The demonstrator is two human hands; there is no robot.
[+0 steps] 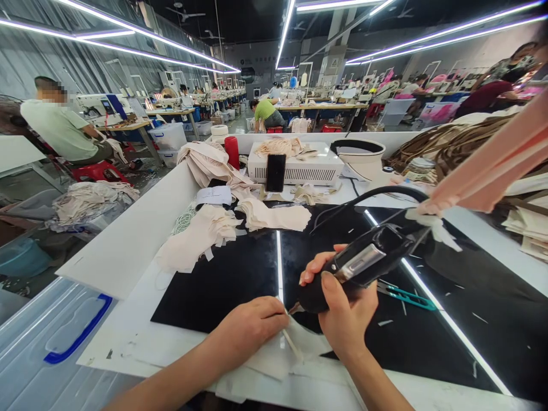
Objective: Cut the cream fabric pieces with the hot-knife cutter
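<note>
From the head camera, your right hand [346, 317] is clenched around a black handheld cutting tool [363, 262], thumb on top and fingers wrapped under its body. The tool's tip points down and left, toward the near edge of the black mat [222, 279], and its black cord [368, 197] arcs up and away toward the far side of the table.

Your left hand [248, 328] presses down on a pale fabric piece [278, 354] at the near edge of the white table [128, 240]. Its fingertips pinch the fabric just beside the tool's tip, so this hand is closed on the cloth. A thin strip of the same fabric runs out from under those fingers toward you.

Just right of your right hand, a pair of teal thread snips [406, 297] lies on the mat, apart from the tool.

Toward the far left part of the mat sits a stack of cream fabric pieces [201, 234], with a second stack [274, 216] just beside it. At the far edge stands a white box-shaped machine [295, 165] with a black phone [275, 172] leaning against its front. A red bottle [232, 152] stands to its left.

Pink straps [492, 165] hang in from the upper right. A person in a pale green shirt [60, 128] sits at another bench on the far left.
</note>
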